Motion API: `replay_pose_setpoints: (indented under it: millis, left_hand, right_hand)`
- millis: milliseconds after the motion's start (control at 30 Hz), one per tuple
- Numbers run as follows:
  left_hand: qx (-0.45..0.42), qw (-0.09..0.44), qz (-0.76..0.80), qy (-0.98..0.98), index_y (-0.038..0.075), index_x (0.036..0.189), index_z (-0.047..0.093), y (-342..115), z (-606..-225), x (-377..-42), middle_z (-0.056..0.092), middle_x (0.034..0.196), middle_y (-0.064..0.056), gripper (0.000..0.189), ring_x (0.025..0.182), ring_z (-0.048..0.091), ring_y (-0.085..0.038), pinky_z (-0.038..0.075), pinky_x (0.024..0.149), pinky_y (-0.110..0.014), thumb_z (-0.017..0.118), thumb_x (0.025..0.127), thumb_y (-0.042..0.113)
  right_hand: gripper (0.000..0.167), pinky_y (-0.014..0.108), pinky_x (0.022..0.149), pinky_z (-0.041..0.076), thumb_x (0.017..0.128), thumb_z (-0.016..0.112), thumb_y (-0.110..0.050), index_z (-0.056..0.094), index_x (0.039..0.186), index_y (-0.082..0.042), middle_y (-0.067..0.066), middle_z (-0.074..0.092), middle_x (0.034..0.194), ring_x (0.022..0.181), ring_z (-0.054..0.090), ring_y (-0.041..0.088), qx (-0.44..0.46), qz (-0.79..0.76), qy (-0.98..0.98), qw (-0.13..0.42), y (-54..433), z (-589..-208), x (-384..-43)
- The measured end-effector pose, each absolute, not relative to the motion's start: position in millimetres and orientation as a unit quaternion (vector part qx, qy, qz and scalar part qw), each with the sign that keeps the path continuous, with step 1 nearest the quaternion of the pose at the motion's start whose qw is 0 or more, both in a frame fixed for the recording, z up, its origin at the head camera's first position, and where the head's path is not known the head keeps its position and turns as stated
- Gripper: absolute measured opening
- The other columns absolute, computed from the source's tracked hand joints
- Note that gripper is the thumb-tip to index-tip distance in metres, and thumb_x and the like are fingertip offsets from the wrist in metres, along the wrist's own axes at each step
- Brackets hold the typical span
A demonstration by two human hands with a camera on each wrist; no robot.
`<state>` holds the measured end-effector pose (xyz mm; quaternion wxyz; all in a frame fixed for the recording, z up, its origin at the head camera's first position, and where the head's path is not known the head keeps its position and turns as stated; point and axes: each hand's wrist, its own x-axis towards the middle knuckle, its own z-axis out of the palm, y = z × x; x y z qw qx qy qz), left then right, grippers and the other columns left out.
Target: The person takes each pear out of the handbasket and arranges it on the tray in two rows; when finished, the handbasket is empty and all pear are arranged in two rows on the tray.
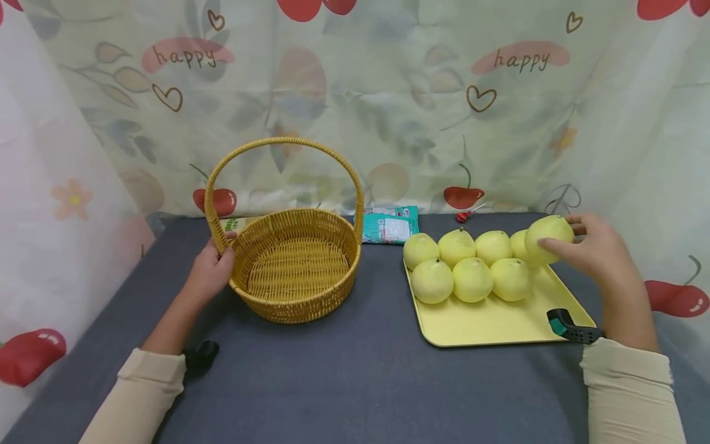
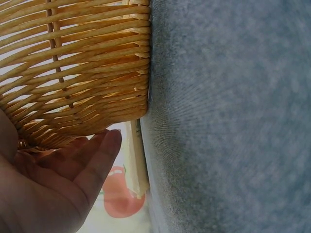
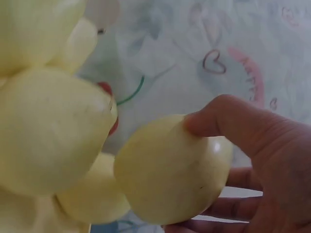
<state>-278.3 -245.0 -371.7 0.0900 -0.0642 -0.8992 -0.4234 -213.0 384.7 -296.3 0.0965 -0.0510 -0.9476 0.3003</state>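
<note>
A round wicker basket (image 1: 297, 308) with a tall arched handle stands on the table, nothing inside it. My left hand (image 1: 215, 264) grips its left side where the handle meets the rim. In the left wrist view the fingers (image 2: 97, 162) curve along the woven wall. Far over on the right, my right hand (image 1: 601, 250) holds a pale yellow-green melon (image 1: 549, 237) above the back corner of a yellow tray (image 1: 499, 330). The right wrist view shows thumb and fingers around this held melon (image 3: 172, 170). Several similar melons (image 1: 473, 279) sit in two rows on the tray.
Behind the basket lie a teal packet (image 1: 391, 225) and, partly hidden, a light-coloured packet (image 1: 238, 223). A small red wrapped lollipop (image 1: 465, 216) is near the back edge. Printed curtains (image 1: 355, 92) hang around the dark grey table (image 1: 355, 382).
</note>
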Motion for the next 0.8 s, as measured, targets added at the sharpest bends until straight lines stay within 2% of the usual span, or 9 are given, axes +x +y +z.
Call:
replay_pose_setpoints:
  millis: [67,233,367,500,667,800]
  left_hand:
    - [-0.064,0.089,-0.425,-0.899,-0.001,0.153,0.032,-246,-371,-278,0.051,0.127,-0.034,0.051,0.084,0.05,-0.035,0.04,0.064,-0.04,0.031,0.106,0.019]
    - [-0.064,0.089,-0.424,-0.899,-0.001,0.153,0.032,-247,-371,-277,0.052,0.125,-0.033,0.051,0.086,0.051,-0.035,0.041,0.065,-0.04,0.03,0.106,0.02]
    - [-0.058,0.093,-0.422,-0.9,0.0,0.153,0.033,-246,-372,-278,0.053,0.117,-0.033,0.051,0.08,0.05,-0.034,0.04,0.062,-0.039,0.03,0.106,0.02]
    - [-0.054,0.093,-0.423,-0.9,-0.001,0.153,0.033,-245,-373,-279,0.053,0.118,-0.034,0.051,0.081,0.049,-0.035,0.04,0.062,-0.04,0.03,0.106,0.019]
    - [-0.059,0.073,-0.424,-0.901,0.001,0.154,0.03,-245,-371,-281,0.048,0.133,-0.035,0.053,0.097,0.052,-0.039,0.043,0.073,-0.046,0.03,0.106,0.021]
    - [-0.064,0.038,-0.397,-0.915,0.0,0.157,0.019,-252,-366,-280,0.043,0.139,-0.036,0.063,0.115,0.05,-0.044,0.043,0.086,-0.056,0.032,0.108,0.036]
  right_hand:
    - [0.083,0.063,0.084,0.042,0.094,0.064,-0.048,0.037,0.14,0.015,0.039,0.042,0.129,0.111,0.044,0.054,-0.044,0.28,-0.956,0.074,393,-301,-214]
    - [0.084,0.065,0.088,0.04,0.094,0.066,-0.047,0.034,0.142,0.015,0.04,0.041,0.132,0.117,0.042,0.055,-0.016,0.264,-0.964,0.011,410,-313,-214]
    - [0.081,0.065,0.089,0.042,0.092,0.071,-0.042,0.037,0.14,0.013,0.039,0.042,0.134,0.119,0.044,0.054,0.015,0.255,-0.967,-0.011,421,-323,-214]
    - [0.079,0.063,0.089,0.044,0.09,0.075,-0.038,0.039,0.14,0.011,0.038,0.043,0.136,0.119,0.046,0.053,0.032,0.258,-0.965,-0.028,429,-335,-213]
    - [0.077,0.064,0.091,0.043,0.09,0.075,-0.03,0.034,0.14,0.013,0.04,0.038,0.137,0.121,0.042,0.056,0.032,0.302,-0.952,-0.045,437,-343,-209]
    - [0.079,0.063,0.091,0.042,0.09,0.075,-0.031,0.033,0.143,0.011,0.039,0.038,0.137,0.122,0.041,0.054,0.037,0.304,-0.95,-0.061,434,-344,-207]
